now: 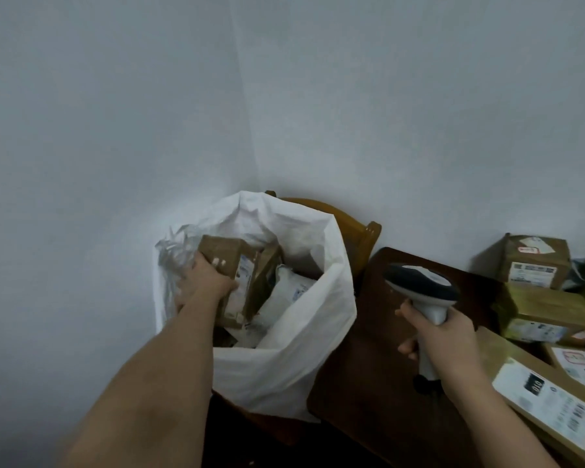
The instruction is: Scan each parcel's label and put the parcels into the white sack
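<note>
The white sack (284, 359) stands open in the corner, left of the table. My left hand (203, 282) reaches into its mouth and grips a brown cardboard parcel (227, 255) with a white label on its side. Beside that parcel inside the sack lie another brown box (267, 268) and a white soft parcel (284, 295). My right hand (443, 339) is closed around the handle of a grey and dark handheld scanner (423, 282), held above the table with its head pointing left.
A dark wooden table (368, 366) is on the right, holding several labelled cardboard parcels (534, 261) (551, 315) (547, 400) along its right side. A wooden chair (355, 231) stands behind the sack. White walls meet in a corner behind.
</note>
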